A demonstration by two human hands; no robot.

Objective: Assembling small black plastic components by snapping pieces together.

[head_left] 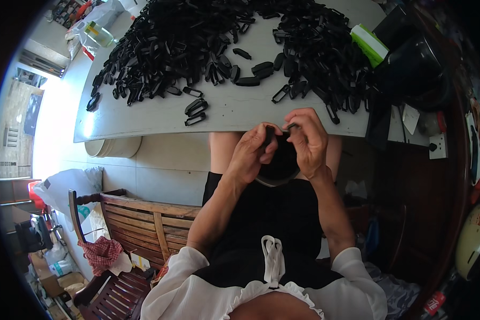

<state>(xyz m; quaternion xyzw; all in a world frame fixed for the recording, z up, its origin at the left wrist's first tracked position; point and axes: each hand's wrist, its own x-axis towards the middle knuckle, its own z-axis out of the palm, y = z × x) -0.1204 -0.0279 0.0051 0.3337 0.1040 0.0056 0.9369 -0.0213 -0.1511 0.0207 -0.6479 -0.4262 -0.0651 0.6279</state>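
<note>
Just past the table's front edge, my left hand is closed around a small oblong black plastic piece, held upright between thumb and fingers. Close beside it on the right, my right hand pinches a small dark piece, whose kind is too small to tell. The two hands are a little apart. Below them, between my knees, is a dark round container, largely hidden by my hands. Nearest on the table lie a few loose oblong black frames.
Two big heaps of similar black plastic pieces cover the far part of the grey table. A green and white box and a black bin stand at the right. A wooden bench is at the left, and a pale bucket sits under the table.
</note>
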